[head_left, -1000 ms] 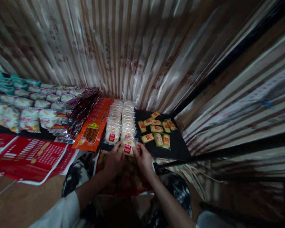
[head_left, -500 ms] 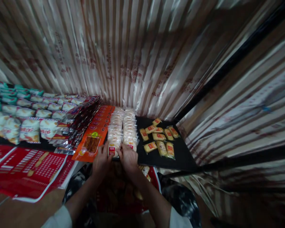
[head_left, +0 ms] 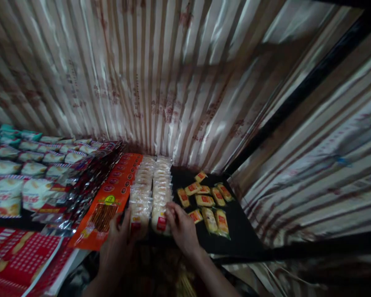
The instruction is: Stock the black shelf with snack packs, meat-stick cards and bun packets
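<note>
Two rows of small white snack packets in clear wrappers stand side by side, with a left row (head_left: 140, 185) and a right row (head_left: 162, 185). My left hand (head_left: 117, 239) is at the near left side of the left row, its thumb and forefinger apart. My right hand (head_left: 184, 227) has its fingers curled at the right edge of the front white snack packet (head_left: 158, 222) of the right row. The left row's front packet (head_left: 139, 220), with a red label, is beside my left fingers. Dim light and blur hide the exact finger contact.
An orange snack bag (head_left: 111, 194) lies left of the rows, beside a stack of dark shiny bags (head_left: 89, 185). Several yellow wrapped snacks (head_left: 205, 201) lie on the black shelf (head_left: 241, 231). Striped sheeting (head_left: 160, 74) hangs behind; a dark pole (head_left: 297, 90) slants at right.
My hands have parted from the left row's front packet, left hand leftward and right hand to the right row's edge. The camera view has tilted, so the shelf appears lower.
</note>
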Demonstrator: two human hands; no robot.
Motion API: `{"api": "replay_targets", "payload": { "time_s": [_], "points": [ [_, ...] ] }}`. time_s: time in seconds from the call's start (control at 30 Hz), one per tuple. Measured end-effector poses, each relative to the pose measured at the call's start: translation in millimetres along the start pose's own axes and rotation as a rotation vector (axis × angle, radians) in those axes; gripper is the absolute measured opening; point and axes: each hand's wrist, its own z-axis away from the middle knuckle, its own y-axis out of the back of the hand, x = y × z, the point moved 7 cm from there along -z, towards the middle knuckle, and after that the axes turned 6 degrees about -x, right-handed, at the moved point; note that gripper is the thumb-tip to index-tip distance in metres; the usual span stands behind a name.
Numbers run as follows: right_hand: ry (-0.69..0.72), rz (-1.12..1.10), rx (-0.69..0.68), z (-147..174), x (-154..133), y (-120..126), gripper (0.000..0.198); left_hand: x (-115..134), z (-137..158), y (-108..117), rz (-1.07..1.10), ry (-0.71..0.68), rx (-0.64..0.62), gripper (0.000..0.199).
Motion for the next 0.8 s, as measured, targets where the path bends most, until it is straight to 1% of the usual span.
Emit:
{"api": "replay_targets", "payload": {
  "time_s": [0.07,0.1,0.2,0.27,0.3,0.33,0.37,0.4,0.43,0.5,0.57,0.6,0.63,0.7,0.8],
  "points": [
    [-0.028,-0.027,0.024,-23,14,15,0.026,5,-15,12,0.011,-0.016,0.002,0.044],
    [-0.032,-0.032,0.042,-37,22,22,0.026,11,-26,18,0.025,-0.059,-0.006,0.042],
    [-0.002,0.006,0.135,-86,48,37,0.027,38,-74,31,0.088,-0.272,-0.045,0.034],
    [0.026,0.067,0.134,-121,65,37,0.026,59,-113,32,0.105,-0.382,-0.064,0.031],
    [0.034,0.104,0.122,-139,73,35,0.026,69,-133,29,0.116,-0.420,-0.089,0.030],
    [0.037,0.144,0.097,-156,81,32,0.026,79,-153,22,0.122,-0.445,-0.144,0.029],
    [0.034,0.184,0.064,-173,88,28,0.026,84,-174,16,0.122,-0.389,-0.160,0.028],
    [0.022,0.217,0.026,-188,95,24,0.027,90,-193,11,0.110,-0.367,-0.159,0.030],
    [-0.005,0.240,-0.013,-203,102,19,0.027,99,-209,6,0.104,-0.392,-0.154,0.030],
    [-0.110,0.245,-0.088,-229,119,11,0.028,109,-237,-4,0.067,-0.366,-0.163,0.032],
    [-0.232,0.199,-0.150,-249,136,3,0.027,117,-260,-13,0.004,-0.363,-0.164,0.031],
    [-0.268,0.165,-0.173,-257,143,-1,0.025,120,-269,-17,-0.024,-0.371,-0.168,0.031],
    [-0.280,0.127,-0.194,-264,149,-6,0.023,123,-277,-22,-0.043,-0.384,-0.175,0.031],
    [-0.261,0.039,-0.226,-274,157,-16,0.016,126,-290,-31,-0.055,-0.401,-0.206,0.031],
    [-0.249,-0.116,-0.276,-279,168,-31,0.007,125,-306,-43,-0.045,-0.390,-0.247,0.031]
  ]
}}
